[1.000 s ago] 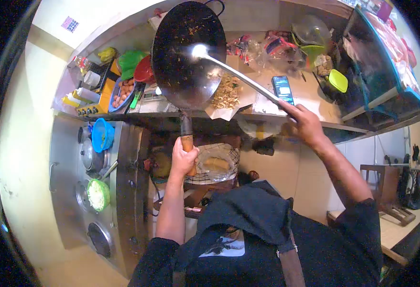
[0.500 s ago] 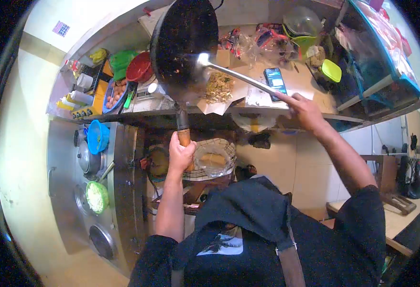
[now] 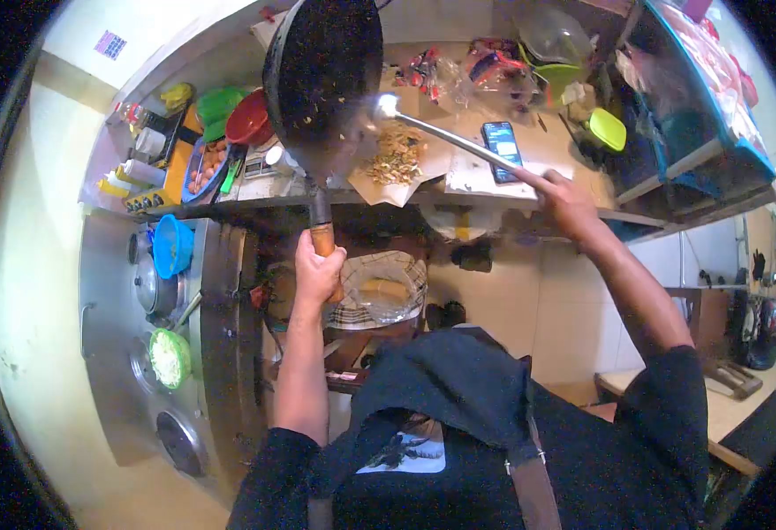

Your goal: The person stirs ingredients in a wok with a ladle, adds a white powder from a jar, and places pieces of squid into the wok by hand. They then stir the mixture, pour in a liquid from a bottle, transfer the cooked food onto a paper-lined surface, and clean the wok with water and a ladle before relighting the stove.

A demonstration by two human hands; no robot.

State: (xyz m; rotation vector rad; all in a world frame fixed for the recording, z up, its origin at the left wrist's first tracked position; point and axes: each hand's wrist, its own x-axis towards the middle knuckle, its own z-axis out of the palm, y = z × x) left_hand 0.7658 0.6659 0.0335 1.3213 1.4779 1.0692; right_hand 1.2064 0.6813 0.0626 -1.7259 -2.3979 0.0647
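My left hand (image 3: 319,269) is wrapped round the wooden handle of a black wok (image 3: 317,71). The wok is tilted over the counter, with bits of food stuck to its inner side. In my right hand (image 3: 564,199) is a long-handled metal cooking utensil (image 3: 458,141), its forefinger stretched along the shaft. Glare washes out the utensil's head, which is beside the wok's right rim. Just below it, a heap of fried food (image 3: 395,155) lies on a sheet of wrapping paper (image 3: 432,168). A lit phone (image 3: 500,146) rests on white paper to the right.
Left on the counter are a red bowl (image 3: 248,119), eggs in a blue basket (image 3: 204,168) and a scale (image 3: 255,177). Plastic bags (image 3: 503,75) and a green lid (image 3: 607,130) sit at the back right. A stove (image 3: 123,353) with a blue bowl (image 3: 172,246) stands at far left.
The wok and my left hand have shifted slightly left. The utensil's head has moved a little right, away from the wok's inside. The view has also shifted slightly.
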